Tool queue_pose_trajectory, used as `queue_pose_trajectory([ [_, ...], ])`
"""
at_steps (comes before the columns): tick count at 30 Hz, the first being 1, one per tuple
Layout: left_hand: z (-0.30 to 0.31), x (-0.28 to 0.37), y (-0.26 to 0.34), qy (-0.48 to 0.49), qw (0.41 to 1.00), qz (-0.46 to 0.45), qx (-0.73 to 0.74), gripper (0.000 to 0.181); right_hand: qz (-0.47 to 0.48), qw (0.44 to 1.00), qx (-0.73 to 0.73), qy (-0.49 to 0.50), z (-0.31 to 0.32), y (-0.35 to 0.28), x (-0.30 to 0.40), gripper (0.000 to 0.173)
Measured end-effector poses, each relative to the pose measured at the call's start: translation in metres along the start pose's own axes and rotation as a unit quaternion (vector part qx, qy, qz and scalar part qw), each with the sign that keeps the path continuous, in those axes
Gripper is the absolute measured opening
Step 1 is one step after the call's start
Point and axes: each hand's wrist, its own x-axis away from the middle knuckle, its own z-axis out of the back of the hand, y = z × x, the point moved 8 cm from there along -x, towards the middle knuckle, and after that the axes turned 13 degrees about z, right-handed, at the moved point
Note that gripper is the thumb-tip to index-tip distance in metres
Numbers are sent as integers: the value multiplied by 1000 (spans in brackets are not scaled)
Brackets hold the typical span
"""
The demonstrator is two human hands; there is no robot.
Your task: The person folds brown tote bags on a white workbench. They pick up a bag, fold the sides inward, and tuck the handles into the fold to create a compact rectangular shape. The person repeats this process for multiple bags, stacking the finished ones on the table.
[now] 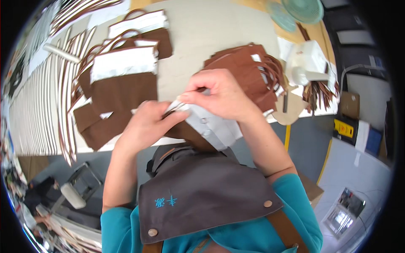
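Between my hands, just above the apron, is a brown panel with a white backing piece (207,125) that bears small round marks. My left hand (152,121) pinches its upper left edge between thumb and fingers. Close beside it, my right hand (215,91) grips the same edge with thumb and forefinger; the exact hold is blurred. To the left lie overlapping dark brown panels (126,88) with white upper bands and looped handles. A pile of reddish-brown panels (243,76) with curved handles lies to the right, partly behind my right hand.
Long white-and-brown strips (38,107) cover the table's left side, with a pale roll (61,53) across them. At the right stand a white device (308,60), a bundle of brown strips (319,96) and a beige round piece (289,110). Green baskets (303,11) sit at the far right corner.
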Motion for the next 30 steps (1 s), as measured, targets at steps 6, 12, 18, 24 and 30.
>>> queue_pose_trajectory([
  [6, 46, 22, 16, 121, 992, 24, 13, 17, 164, 965, 43, 202, 39, -24, 17, 25],
  [12, 76, 18, 60, 281, 951, -88, -93, 11, -81, 961, -192, 179, 36, 50, 68, 41],
  [18, -53, -15, 96, 165, 894, -252, -330, 44, -43, 791, -536, 290, 32, 98, 134, 85],
  [24, -160, -34, 62, -29, 925, -253, -283, 48, -278, 880, -265, 278, 75, 109, 188, 78],
  [30, -104, -5, 102, -109, 937, -304, -135, 41, -119, 878, -257, 386, 112, 136, 200, 97],
])
